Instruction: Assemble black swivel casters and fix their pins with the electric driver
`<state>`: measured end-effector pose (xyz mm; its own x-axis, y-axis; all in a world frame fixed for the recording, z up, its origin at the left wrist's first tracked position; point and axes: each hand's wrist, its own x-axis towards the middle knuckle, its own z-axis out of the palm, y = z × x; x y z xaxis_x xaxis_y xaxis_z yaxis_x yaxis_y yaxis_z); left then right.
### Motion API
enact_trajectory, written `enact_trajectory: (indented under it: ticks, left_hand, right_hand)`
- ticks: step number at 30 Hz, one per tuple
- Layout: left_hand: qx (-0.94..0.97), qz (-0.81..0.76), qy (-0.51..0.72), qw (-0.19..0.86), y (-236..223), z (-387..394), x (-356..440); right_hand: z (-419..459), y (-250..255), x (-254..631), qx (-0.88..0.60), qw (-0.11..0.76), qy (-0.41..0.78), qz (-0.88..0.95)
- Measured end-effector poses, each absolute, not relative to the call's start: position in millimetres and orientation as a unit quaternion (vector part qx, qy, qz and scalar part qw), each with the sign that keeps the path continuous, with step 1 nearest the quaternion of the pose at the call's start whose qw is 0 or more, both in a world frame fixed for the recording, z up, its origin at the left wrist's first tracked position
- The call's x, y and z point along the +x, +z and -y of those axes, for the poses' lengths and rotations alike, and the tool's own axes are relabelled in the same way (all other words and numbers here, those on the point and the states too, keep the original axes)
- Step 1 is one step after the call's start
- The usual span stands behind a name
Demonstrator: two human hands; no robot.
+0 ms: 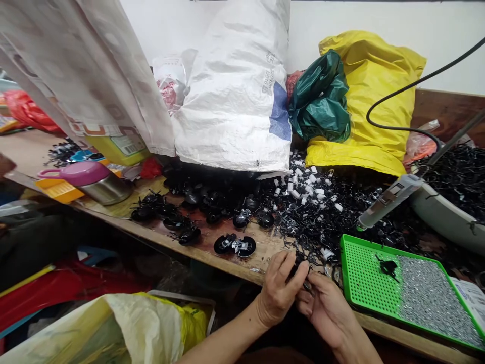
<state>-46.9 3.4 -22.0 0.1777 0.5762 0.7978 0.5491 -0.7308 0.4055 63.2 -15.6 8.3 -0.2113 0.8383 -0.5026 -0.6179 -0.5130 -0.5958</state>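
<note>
At the front edge of the table, my left hand [279, 289] and my right hand [326, 307] meet, fingers closed around a small black plastic part [307, 288]. Most of that part is hidden by my fingers. Left of my hands lie two round black pieces with silver-grey fittings, the nearer one a round black assembly [243, 246]. Just beyond my fingertips spreads a heap of small black parts [318, 222], with white plastic pieces [303, 182] scattered on top. To the right sits a green perforated tray [373, 268] with small silver metal pieces [435, 298] and one black part [388, 267].
An electric screwdriver [390, 199] hangs at the right beside a pale basin [443, 212] of black parts. Behind stand a white sack [235, 101] and a yellow bag [379, 101]. A steel mug [102, 182] stands at the left, near more black assemblies [151, 207].
</note>
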Motion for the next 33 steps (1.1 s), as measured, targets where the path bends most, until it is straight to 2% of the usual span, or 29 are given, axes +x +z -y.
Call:
enact_trajectory:
  ticks: [2, 5, 7, 9, 11, 14, 17, 20, 25, 29, 33]
  left_hand:
    - [0.693, -0.427, 0.551, 0.185, -15.4, -7.6, -50.8]
    - [0.477, -0.495, 0.567, 0.455, -1.6, -9.7, -54.7]
    - [0.356, -0.493, 0.57, 0.552, 5.7, -7.9, -59.2]
    - [0.292, -0.491, 0.571, 0.589, 10.9, -4.3, -67.1]
    - [0.267, -0.494, 0.581, 0.589, 15.2, -0.4, -79.3]
    - [0.241, -0.516, 0.632, 0.526, 21.0, 2.8, -106.0]
    - [0.193, -0.543, 0.706, 0.411, 24.7, 3.5, -137.6]
    - [0.145, -0.559, 0.75, 0.322, 25.4, 5.1, -164.7]
    - [0.145, -0.583, 0.75, 0.278, 21.7, 11.2, -185.4]
    - [0.167, -0.597, 0.734, 0.276, 15.3, 12.2, -185.1]
    - [0.228, -0.621, 0.672, 0.334, 2.3, 3.6, -180.0]
  right_hand:
    - [15.3, 14.9, 66.3, -0.379, 0.463, 0.792, 0.122]
    - [14.5, 16.1, 72.0, -0.384, 0.463, 0.773, 0.205]
    - [13.1, 10.9, 74.5, -0.409, 0.455, 0.747, 0.26]
    - [9.7, 2.9, 75.0, -0.451, 0.446, 0.7, 0.329]
    - [3.7, -5.0, 72.9, -0.5, 0.435, 0.612, 0.432]
    - [-9.6, -11.0, 61.4, -0.528, 0.411, 0.406, 0.622]
    - [-24.4, -6.3, 35.8, -0.472, 0.389, 0.206, 0.764]
    - [-36.6, 3.8, -0.7, -0.399, 0.318, 0.082, 0.856]
    - [-48.5, 5.6, -53.7, -0.338, 0.205, -0.026, 0.918]
    - [-50.9, -5.2, -67.7, -0.334, 0.174, -0.053, 0.925]
    - [-46.1, -11.1, -53.6, -0.338, 0.171, -0.058, 0.924]
